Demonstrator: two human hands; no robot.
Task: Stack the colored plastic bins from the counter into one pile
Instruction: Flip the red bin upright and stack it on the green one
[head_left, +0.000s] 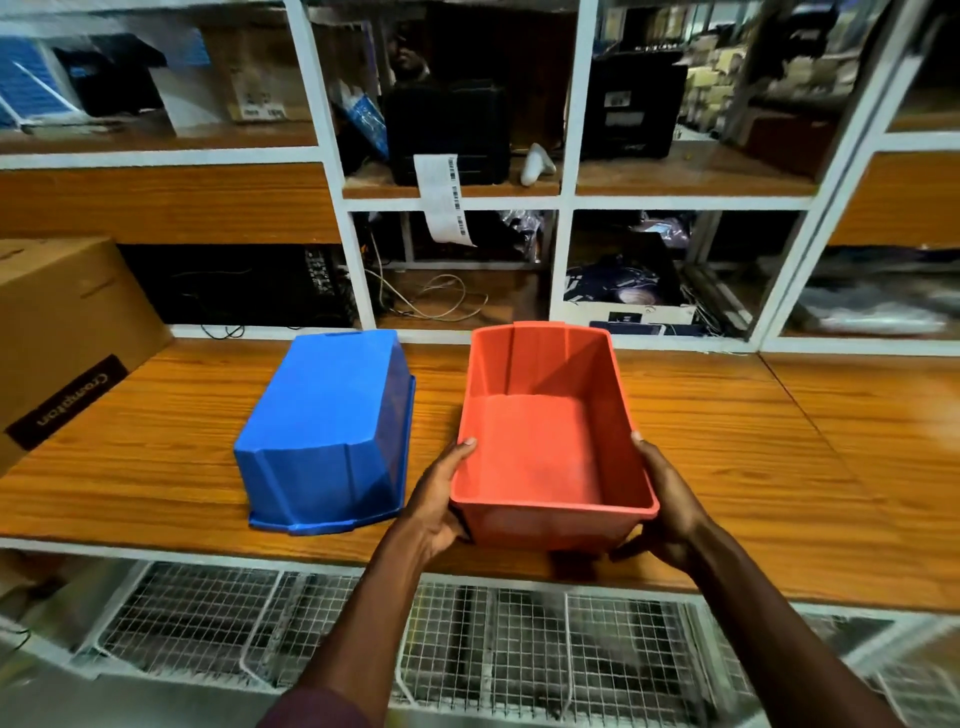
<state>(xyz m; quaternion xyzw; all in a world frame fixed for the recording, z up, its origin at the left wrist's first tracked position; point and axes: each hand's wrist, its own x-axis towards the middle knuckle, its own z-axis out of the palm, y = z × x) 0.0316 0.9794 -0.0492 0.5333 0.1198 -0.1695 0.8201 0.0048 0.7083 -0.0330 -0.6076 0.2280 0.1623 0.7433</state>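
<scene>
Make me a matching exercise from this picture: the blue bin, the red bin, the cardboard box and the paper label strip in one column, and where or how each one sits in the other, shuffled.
Things:
1. blue bin
2. red bin
3. cardboard box
4. paper label strip

States:
A. hanging off a shelf edge
B. upside down on the counter
C. held upright by both hands
D. at the counter's far left

Pairs: 1-B, 2-C, 3-D, 4-A

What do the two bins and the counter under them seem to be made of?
Red bin: moulded plastic, matte, judging by its thin walls and ribbed sides. Blue bin, lying upside down: the same kind of plastic, slightly glossier, with moulded ribs and a rim. Counter: wood or a wood-look laminate; the grain lines show, but which of the two cannot be told.
</scene>
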